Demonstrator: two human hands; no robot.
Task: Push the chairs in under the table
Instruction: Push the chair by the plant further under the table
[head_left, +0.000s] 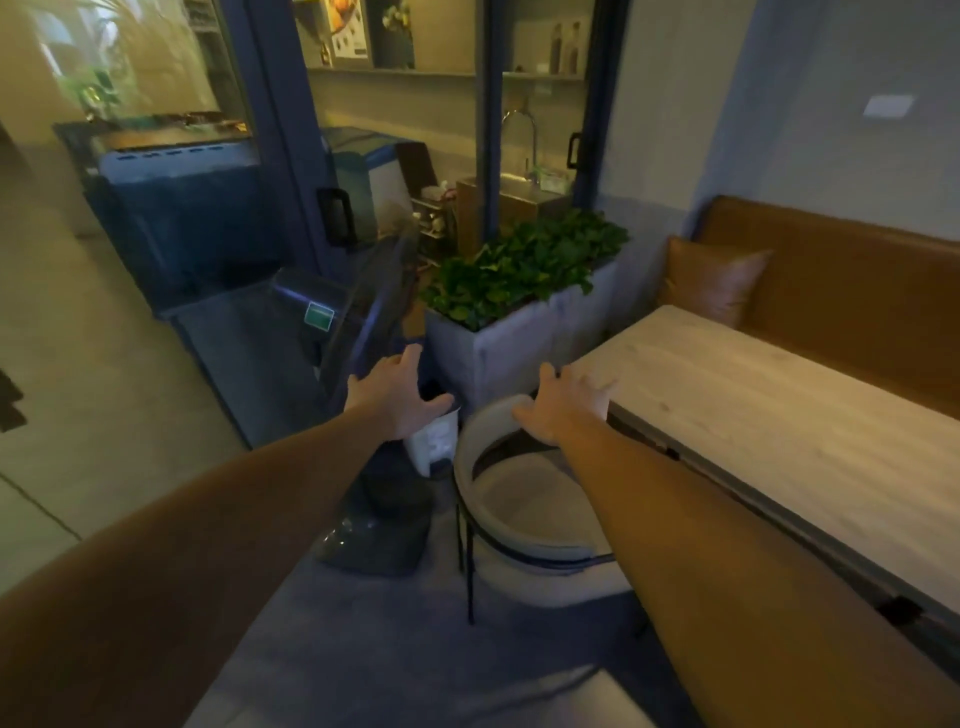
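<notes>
Right hand (563, 405) open, palm on the tub chair (524, 499) backrest; left hand (397, 397) open, spread left of chair (touching nothing). Risk: one-handed push pivots chair against wooden table (779, 410) edge.

Dim, yellowish indoor light, frame a bit blurred. Grey wall (810, 104) on the right with a small pale plate on it. Brown padded bench (841, 291) along that wall, matching cushion (714, 283) at its near end. Grey concrete planter (498, 343) full of green leaves beside the bench end. Dark blue door frame (283, 156) with glass panels behind; through them a shelf (395, 73) and a sink with tap (524, 182). Pale floor (78, 364) on the left, blue-grey carpet (363, 649) underfoot.
</notes>
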